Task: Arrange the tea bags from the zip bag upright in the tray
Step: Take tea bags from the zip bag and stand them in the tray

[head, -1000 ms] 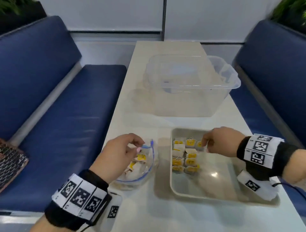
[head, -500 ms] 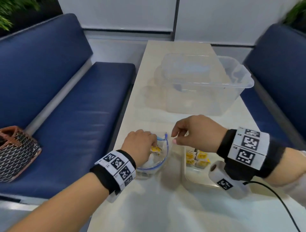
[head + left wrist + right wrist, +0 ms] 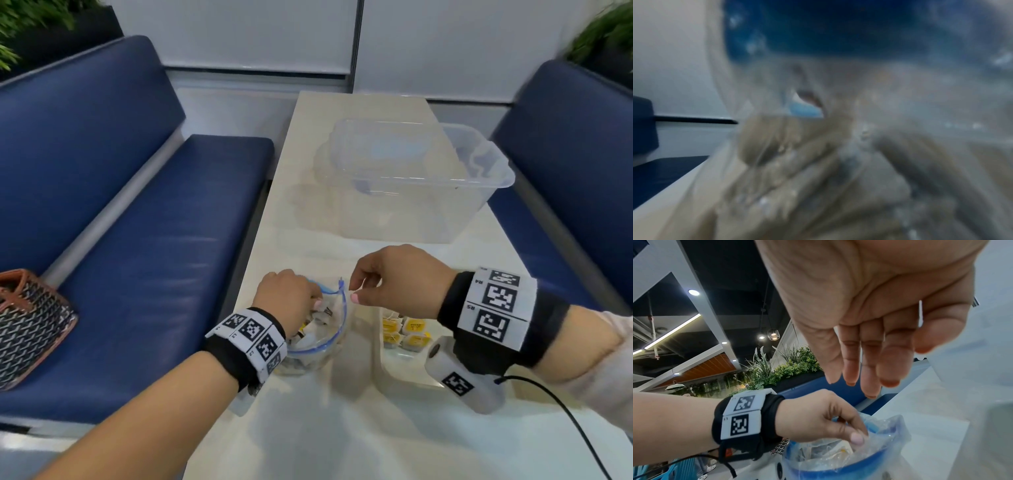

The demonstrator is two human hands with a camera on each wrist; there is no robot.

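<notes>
The tea bags [image 3: 407,330] already placed stand upright in two short rows at the far left corner of the tray [image 3: 380,353], their yellow tags showing; the rest of the tray is hidden under the right forearm. More tea bags lie jumbled in the zip bag [image 3: 329,329], which sits on the table [image 3: 342,428] just left of the tray, its blue-edged mouth held wide open and facing up.

The left hand [image 3: 286,296] reaches down into the bag's mouth with fingers curled. The right wrist view shows its thumb and fingers pressed against the plastic rim and the contents, but whether they pinch a tea bag or only the bag's edge I cannot tell; the left wrist view is blurred plastic. The right hand [image 3: 394,277] hovers above the bag's right edge, fingers loosely bent and holding nothing, apart from the rim.

The bag sits near the table's left edge, with a blue bench [image 3: 154,240] beside it and a woven handbag [image 3: 30,325] on the seat. Bare table lies in front of the bag and tray toward the person. Farther away, past a strip of bare table, stands a clear plastic tub [image 3: 421,181], whose right rim reaches close to the table's right edge, near a second blue bench [image 3: 565,154]
</notes>
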